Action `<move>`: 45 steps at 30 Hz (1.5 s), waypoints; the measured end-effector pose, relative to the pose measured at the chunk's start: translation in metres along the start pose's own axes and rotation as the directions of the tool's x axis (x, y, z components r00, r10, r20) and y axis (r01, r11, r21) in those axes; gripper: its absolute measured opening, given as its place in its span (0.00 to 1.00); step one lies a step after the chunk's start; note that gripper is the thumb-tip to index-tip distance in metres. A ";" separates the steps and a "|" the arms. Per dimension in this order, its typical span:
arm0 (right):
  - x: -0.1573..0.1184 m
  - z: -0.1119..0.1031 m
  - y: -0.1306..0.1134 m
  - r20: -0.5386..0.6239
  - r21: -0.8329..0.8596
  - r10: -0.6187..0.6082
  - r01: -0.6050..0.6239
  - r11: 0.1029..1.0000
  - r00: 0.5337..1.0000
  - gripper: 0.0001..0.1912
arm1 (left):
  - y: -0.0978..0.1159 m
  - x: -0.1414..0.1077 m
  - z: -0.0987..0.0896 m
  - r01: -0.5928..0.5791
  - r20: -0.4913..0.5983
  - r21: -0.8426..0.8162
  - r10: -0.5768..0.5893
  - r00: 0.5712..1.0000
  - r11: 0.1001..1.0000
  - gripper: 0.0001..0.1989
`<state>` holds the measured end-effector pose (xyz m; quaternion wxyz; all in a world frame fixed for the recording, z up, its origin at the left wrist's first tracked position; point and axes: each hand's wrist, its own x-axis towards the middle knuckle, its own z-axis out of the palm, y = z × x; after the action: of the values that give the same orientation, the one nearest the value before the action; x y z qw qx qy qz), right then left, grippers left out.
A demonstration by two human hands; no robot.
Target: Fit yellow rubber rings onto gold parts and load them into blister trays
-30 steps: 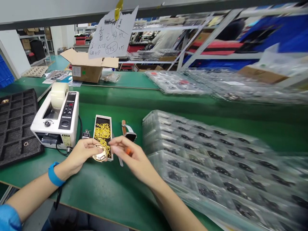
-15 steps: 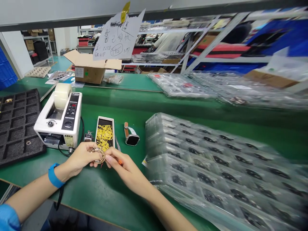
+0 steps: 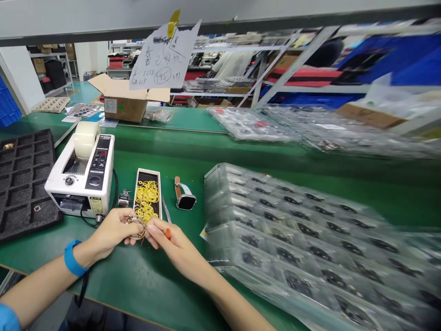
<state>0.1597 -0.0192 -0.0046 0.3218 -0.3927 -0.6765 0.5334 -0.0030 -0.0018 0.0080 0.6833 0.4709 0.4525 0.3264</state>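
My left hand [image 3: 115,232] pinches a small round metal ring part [image 3: 141,231], gold-brown, with a reddish bit hanging at its lower edge. My right hand [image 3: 174,243] is closed against the ring's right side, thumb and forefinger together. An orange-ended tool [image 3: 168,233] sticks out between its fingers; the rest of it is hidden. Just behind the hands lies a white-rimmed box [image 3: 159,193] with yellow rings [image 3: 146,193] heaped inside. Metal tweezers [image 3: 166,209] rest along its right side, and a small tally counter [image 3: 124,198] is at its left.
A white tape dispenser [image 3: 81,170] stands left, beside a black foam tray [image 3: 25,184]. Behind my right hand lies a smartwatch [image 3: 186,202]. Stacked clear plastic trays [image 3: 237,239] of dark parts fill the right. A cardboard box [image 3: 126,108] sits at the back under a hanging paper [image 3: 161,59].
The whole view has shifted slightly, with things sitting a little farther left and lower. Both hands remain at the metal ring part, which appears slightly turned.
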 end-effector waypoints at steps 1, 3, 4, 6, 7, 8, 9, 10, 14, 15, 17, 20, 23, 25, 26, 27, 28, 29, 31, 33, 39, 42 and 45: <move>0.000 -0.002 -0.001 0.017 -0.004 0.000 0.000 1.000 1.000 0.24 | 0.000 0.000 -0.001 -0.006 -0.001 -0.007 0.006 1.000 1.000 0.07; -0.001 -0.005 -0.002 0.047 -0.018 -0.003 0.004 1.000 0.999 0.21 | -0.001 0.001 -0.002 -0.023 0.003 -0.012 0.024 1.000 1.000 0.09; -0.002 -0.006 -0.002 0.055 -0.027 -0.008 0.009 1.000 0.998 0.21 | -0.002 0.001 -0.003 -0.031 0.009 -0.009 0.031 0.999 0.999 0.09; -0.002 -0.006 0.000 0.049 -0.042 -0.019 0.021 0.999 0.999 0.22 | -0.003 0.001 -0.003 -0.044 0.023 0.005 0.044 0.999 0.999 0.10; -0.002 -0.006 0.000 0.040 -0.040 -0.019 0.021 0.999 0.999 0.23 | -0.004 0.001 -0.004 -0.050 0.027 0.011 0.050 0.998 0.999 0.11; -0.001 -0.005 0.001 0.030 -0.028 -0.015 0.016 0.999 0.999 0.24 | -0.004 0.000 -0.004 -0.054 0.029 0.017 0.054 0.998 0.998 0.11; -0.001 -0.005 0.002 0.018 -0.008 -0.008 0.008 1.000 1.000 0.25 | -0.003 0.000 -0.004 -0.056 0.025 0.022 0.056 0.998 0.998 0.12; 0.000 -0.004 0.003 0.008 0.017 0.005 -0.005 1.000 1.000 0.25 | -0.003 0.000 -0.004 -0.059 0.020 0.025 0.059 0.998 0.998 0.12; 0.003 -0.004 0.003 -0.011 0.104 0.062 -0.060 0.993 0.998 0.27 | 0.002 -0.002 -0.004 -0.082 0.019 0.001 0.082 0.996 0.997 0.15; 0.004 -0.004 0.003 -0.011 0.116 0.070 -0.068 0.991 0.998 0.27 | 0.002 -0.002 -0.003 -0.090 0.022 -0.006 0.090 0.996 0.996 0.16; 0.004 -0.005 0.002 -0.027 0.137 0.088 -0.084 0.987 0.996 0.27 | 0.001 -0.001 -0.003 -0.114 0.007 0.004 0.114 0.993 0.993 0.16; 0.004 -0.005 0.001 -0.085 0.187 0.182 -0.164 0.969 0.980 0.27 | -0.005 0.002 -0.005 -0.201 -0.073 0.081 0.207 0.976 0.976 0.14; 0.004 -0.003 -0.004 -0.091 0.284 0.297 -0.261 0.923 0.951 0.26 | -0.012 0.005 -0.005 -0.346 -0.123 0.229 0.380 0.917 0.910 0.08; 0.005 -0.001 -0.009 -0.076 0.371 0.319 -0.270 0.888 0.945 0.26 | -0.015 0.005 -0.004 -0.430 -0.104 0.337 0.487 0.868 0.838 0.07; 0.005 0.001 -0.013 -0.075 0.411 0.315 -0.258 0.874 0.946 0.26 | -0.017 0.002 -0.002 -0.463 -0.083 0.375 0.526 0.846 0.803 0.10; 0.004 0.002 -0.016 -0.077 0.443 0.306 -0.242 0.863 0.949 0.26 | -0.018 -0.002 0.001 -0.491 -0.061 0.402 0.558 0.828 0.773 0.13; 0.003 0.004 -0.020 -0.079 0.464 0.297 -0.229 0.856 0.952 0.26 | -0.020 -0.007 0.005 -0.515 -0.040 0.418 0.582 0.812 0.748 0.16; 0.000 0.006 -0.024 -0.083 0.470 0.288 -0.217 0.855 0.954 0.26 | -0.022 -0.014 0.008 -0.532 -0.025 0.422 0.596 0.803 0.734 0.19; -0.007 0.011 -0.030 -0.092 0.424 0.263 -0.201 0.883 0.960 0.26 | -0.025 -0.031 0.014 -0.534 -0.013 0.385 0.583 0.812 0.753 0.23; -0.018 0.014 -0.033 -0.125 0.295 0.206 -0.162 0.942 0.971 0.26 | -0.028 -0.048 0.015 -0.491 -0.057 0.262 0.521 0.851 0.831 0.22; -0.054 0.003 -0.014 -0.251 -0.062 0.024 -0.041 0.997 0.968 0.21 | -0.026 -0.070 -0.036 -0.344 -0.520 -0.214 0.192 0.833 0.914 0.19; -0.063 -0.004 0.003 -0.324 -0.131 -0.016 -0.028 0.991 0.946 0.18 | -0.019 -0.070 -0.066 -0.370 -0.622 -0.183 0.184 0.762 0.911 0.18; -0.064 -0.006 0.008 -0.387 -0.155 -0.085 0.026 0.988 0.918 0.19 | -0.003 -0.073 -0.071 -0.405 -0.656 -0.115 0.236 0.717 0.907 0.12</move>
<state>0.1977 -0.0713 -0.0117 0.4358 -0.4949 -0.6466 0.3834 -0.0965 -0.0417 0.0169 0.4787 0.3161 0.5197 0.6332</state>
